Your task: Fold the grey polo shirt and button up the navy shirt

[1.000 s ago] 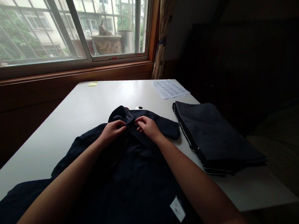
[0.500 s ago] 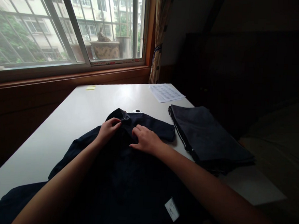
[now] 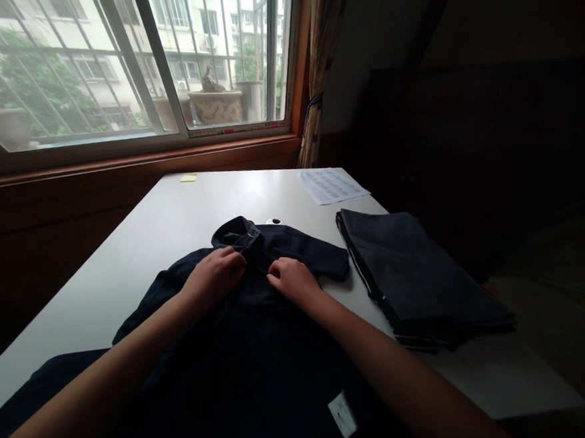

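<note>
A dark navy jacket lies spread on the white table, its collar at the far end and a sleeve reaching right. My left hand is closed on the cloth just below the collar, fingertips curled under and partly hidden. A little to its right, my right hand pinches the front of the same jacket, thumb against the bent fingers. Near the lower right of the jacket shows a white label.
Right of the jacket is a stack of dark folded cloth pieces. Printed papers and a yellow sticky note lie toward the far edge of the white table. A white round object sits behind the collar. Beyond stands a barred window.
Both hands have moved slightly nearer on the jacket. The right hand's fingers, apart before, have closed on the cloth. The collar now stands more open and upright. The view has shifted slightly.
</note>
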Motion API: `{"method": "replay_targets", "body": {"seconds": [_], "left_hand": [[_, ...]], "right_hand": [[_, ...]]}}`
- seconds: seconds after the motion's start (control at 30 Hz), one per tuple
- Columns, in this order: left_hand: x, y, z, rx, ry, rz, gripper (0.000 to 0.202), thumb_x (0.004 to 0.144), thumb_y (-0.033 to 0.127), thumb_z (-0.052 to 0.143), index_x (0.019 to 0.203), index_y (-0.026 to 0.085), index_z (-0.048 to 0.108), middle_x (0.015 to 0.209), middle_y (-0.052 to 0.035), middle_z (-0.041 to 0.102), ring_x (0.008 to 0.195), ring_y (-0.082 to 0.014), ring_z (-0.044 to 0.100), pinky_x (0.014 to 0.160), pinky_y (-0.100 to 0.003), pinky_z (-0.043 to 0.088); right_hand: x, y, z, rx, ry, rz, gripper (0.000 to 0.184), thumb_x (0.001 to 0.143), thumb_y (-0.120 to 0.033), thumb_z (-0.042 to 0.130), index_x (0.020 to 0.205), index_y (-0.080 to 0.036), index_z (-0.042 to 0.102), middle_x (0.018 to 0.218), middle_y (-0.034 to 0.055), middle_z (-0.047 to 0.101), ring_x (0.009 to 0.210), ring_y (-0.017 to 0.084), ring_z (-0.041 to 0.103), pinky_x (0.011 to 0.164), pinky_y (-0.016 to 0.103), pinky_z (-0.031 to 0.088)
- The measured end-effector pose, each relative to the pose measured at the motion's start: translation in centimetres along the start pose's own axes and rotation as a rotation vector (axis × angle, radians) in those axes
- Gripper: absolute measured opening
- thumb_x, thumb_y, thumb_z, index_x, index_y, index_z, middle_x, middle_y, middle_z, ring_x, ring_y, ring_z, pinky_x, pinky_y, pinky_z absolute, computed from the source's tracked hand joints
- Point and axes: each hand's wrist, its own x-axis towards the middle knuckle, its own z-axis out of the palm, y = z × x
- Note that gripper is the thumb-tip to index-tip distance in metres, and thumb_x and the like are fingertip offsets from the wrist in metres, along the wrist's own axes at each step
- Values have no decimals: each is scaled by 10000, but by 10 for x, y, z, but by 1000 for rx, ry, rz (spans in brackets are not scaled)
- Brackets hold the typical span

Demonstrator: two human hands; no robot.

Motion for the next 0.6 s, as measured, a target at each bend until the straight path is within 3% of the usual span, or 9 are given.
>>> {"method": "replay_targets", "body": {"seconds": [0.1,0.23,0.4,0.6], "left_hand": [[-12,5,13,1,-79,-37,158,876,244,587,1004,246,680,1019,-57,646,899,-215,641,790,-312,494],[-11,-5,27,-22,-86,-118,166,859,237,592,991,207,687,1013,-84,632,892,-230,637,794,-334,496],[-7,-17,29,-213,-81,-175,130,824,253,615,896,202,710,927,-72,640,830,-216,636,758,-311,501],[-12,-21,33,-329,-30,-196,118,813,265,607,829,197,702,854,-59,661,790,-211,629,732,-307,486]], "right_hand": [[2,4,0,64,-24,16,156,782,-245,628,861,-212,758,902,45,738,837,191,668,737,253,450],[9,4,-3,195,-63,33,167,758,-253,648,853,-203,776,850,28,761,786,176,685,704,230,464],[21,-3,-11,364,-100,30,192,775,-288,649,874,-182,774,801,18,760,737,168,688,629,215,472],[28,-27,-8,626,-50,42,172,730,-281,694,822,-158,773,765,37,748,718,181,673,624,238,468]]}}
